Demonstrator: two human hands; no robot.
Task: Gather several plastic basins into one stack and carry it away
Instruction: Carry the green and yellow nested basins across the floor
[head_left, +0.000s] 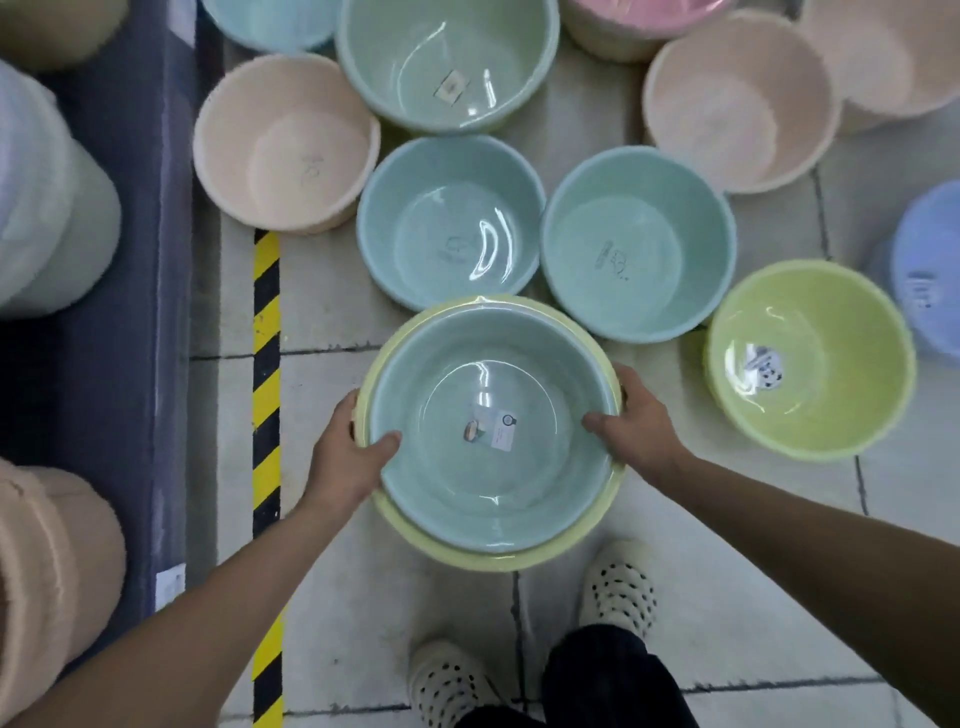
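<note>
Floor (322, 322): pale tile, with a yellow-and-black hazard stripe (266, 364) down its left side, next to a dark blue platform (104, 389).

1. Nearest: your dotted shoes (618, 592), toes pointing toward the basins.

2. Stack (488, 467) of two, just ahead of the shoes: a teal basin (441, 499) nested in a yellow-green basin (467, 558). Your left hand (353, 447) grips the left rim and your right hand (636, 423) grips the right rim. Each thumb lies inside the teal wall, and the fingers (628, 382) curl over the outer edge, closed on both rims together. You cannot tell from this view whether the stack sits on the tile or is already lifted.

3. Just beyond, loose on the floor: the left teal basin (452, 223) and the right teal basin (636, 244), side by side. A lime basin (810, 358) lies to the right of them.

4. Farther: a left peach basin (285, 143), a large green basin (447, 62) and a right peach basin (740, 98). A blue basin (930, 270) is cut off at the right edge.

5. Far edge, cropped: a pink basin (644, 15) and a pale blue basin (270, 21).

Status, as a judgement: gathering has begun, with two basins nested. Many are still loose, and the two teal ones are the closest to add. The carry-away is not yet done.
</note>
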